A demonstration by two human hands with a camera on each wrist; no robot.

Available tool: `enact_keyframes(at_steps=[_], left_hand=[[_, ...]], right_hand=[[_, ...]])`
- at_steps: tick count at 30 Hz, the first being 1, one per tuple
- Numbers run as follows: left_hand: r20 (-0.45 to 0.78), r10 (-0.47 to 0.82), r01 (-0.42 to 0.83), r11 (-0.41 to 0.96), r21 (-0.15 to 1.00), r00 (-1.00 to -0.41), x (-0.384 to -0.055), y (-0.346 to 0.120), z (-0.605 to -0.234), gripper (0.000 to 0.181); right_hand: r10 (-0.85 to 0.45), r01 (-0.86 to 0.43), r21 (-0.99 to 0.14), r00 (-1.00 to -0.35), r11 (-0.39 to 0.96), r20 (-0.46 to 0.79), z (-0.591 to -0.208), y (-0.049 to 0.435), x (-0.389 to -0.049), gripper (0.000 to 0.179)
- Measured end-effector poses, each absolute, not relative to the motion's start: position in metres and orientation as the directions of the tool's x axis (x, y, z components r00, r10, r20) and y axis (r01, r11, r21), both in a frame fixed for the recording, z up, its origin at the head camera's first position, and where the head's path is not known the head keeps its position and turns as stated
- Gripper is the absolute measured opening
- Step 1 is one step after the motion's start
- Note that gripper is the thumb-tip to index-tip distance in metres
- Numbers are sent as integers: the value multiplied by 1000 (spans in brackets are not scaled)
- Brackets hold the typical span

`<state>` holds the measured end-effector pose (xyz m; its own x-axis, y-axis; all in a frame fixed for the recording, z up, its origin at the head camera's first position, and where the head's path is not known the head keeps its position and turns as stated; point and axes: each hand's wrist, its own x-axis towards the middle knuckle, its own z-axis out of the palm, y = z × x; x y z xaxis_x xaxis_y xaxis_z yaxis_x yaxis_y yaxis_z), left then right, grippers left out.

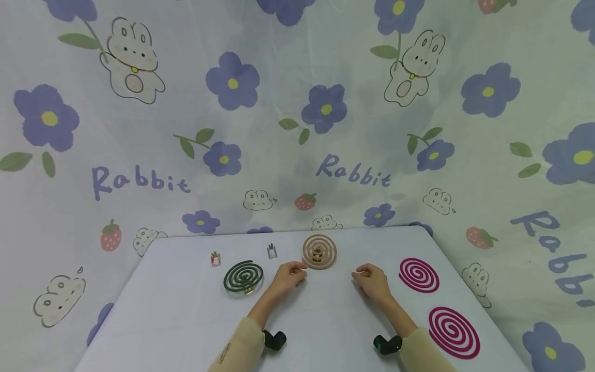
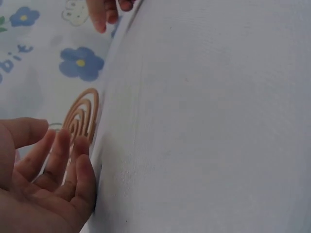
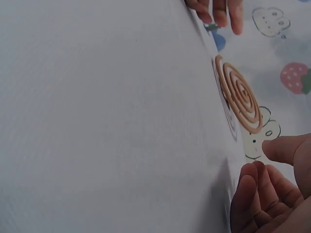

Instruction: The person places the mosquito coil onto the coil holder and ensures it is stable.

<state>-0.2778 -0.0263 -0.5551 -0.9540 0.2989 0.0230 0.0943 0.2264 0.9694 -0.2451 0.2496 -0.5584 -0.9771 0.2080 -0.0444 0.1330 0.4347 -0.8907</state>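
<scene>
A tan mosquito coil point(image 1: 319, 237) is at the back middle of the table, with a small gold-coloured piece point(image 1: 317, 253) at its centre. In the right wrist view the coil point(image 3: 240, 94) appears raised, its shadow on the cloth beneath. My left hand point(image 1: 288, 277) is just in front of its left edge, fingers loosely bent and holding nothing. To the right of the coil and apart from it, my right hand point(image 1: 374, 283) hovers with fingers relaxed and nothing in them. Left of my left hand lies a dark green coil point(image 1: 243, 276), a gold-coloured piece point(image 1: 249, 291) showing under its front edge.
Two magenta coils, one farther back point(image 1: 419, 275) and one nearer point(image 1: 454, 332), lie along the table's right side. At the back left are a small red-and-yellow item point(image 1: 216, 259) and a small silvery item point(image 1: 271, 251). A patterned curtain point(image 1: 279, 139) hangs behind the white table point(image 1: 176, 320).
</scene>
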Motion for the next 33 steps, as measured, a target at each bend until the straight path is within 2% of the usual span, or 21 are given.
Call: enact_keyframes(at_steps=[10, 17, 24, 33], left_hand=[[95, 407, 219, 270, 938, -909, -262, -37, -551, 22], [53, 476, 182, 228, 957, -878, -247, -42, -545, 25], [-6, 498, 147, 269, 952, -867, -234, -54, -541, 28], [-2, 500, 169, 296, 940, -866, -227, -75, -536, 27]], right_hand=[[223, 130, -885, -974, 448, -30, -554, 275, -237, 25], [239, 123, -875, -971, 468, -9, -548, 301, -235, 24], [258, 140, -830, -966, 539, 4, -540, 329, -229, 30], [288, 177, -805, -958, 566, -8, -536, 358, -223, 30]])
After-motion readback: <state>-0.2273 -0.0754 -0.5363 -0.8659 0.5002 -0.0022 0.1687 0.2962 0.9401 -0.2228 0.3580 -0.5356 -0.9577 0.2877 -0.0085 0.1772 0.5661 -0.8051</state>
